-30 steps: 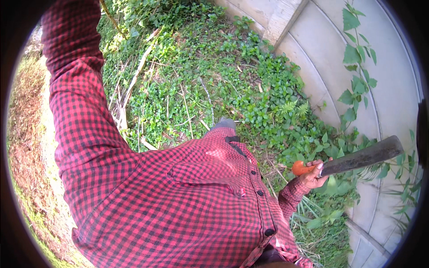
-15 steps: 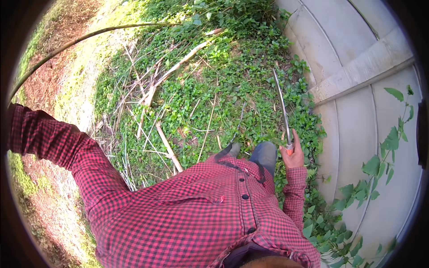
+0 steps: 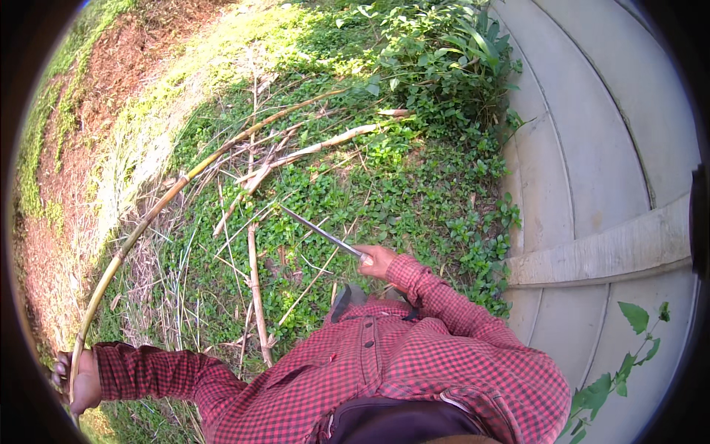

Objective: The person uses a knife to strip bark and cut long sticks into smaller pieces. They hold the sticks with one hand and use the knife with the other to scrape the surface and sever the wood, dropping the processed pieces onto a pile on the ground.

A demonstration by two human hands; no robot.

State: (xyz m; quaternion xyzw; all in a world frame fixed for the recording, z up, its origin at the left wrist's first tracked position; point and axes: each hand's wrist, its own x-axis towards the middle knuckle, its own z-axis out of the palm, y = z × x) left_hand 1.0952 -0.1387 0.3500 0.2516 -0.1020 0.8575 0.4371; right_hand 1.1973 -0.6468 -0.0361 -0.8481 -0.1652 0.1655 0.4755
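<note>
At the lower left edge, my left hand (image 3: 86, 380) is closed round the lower part of a long, jointed, yellow-green cane stalk (image 3: 152, 211). The stalk rises past the hand and curves away to the upper middle, over the grass and sticks. My right hand (image 3: 377, 260) is closed on the grip of a machete (image 3: 322, 232), in front of my body. Its long, narrow blade points forward and left toward the stalk, apart from it. The fingers hide the handle.
Low green plants (image 3: 414, 185) cover the ground. Several dry sticks (image 3: 257, 288) lie ahead of me to the left. A grey panelled wall (image 3: 592, 170) runs along the right, with a leafy vine (image 3: 603, 388) beside it. My boot (image 3: 347, 300) shows below.
My left hand has come into view with the stalk, which now reaches farther across. My right hand has swung the machete left, its blade turning from forward to forward-left. The view has shifted.
</note>
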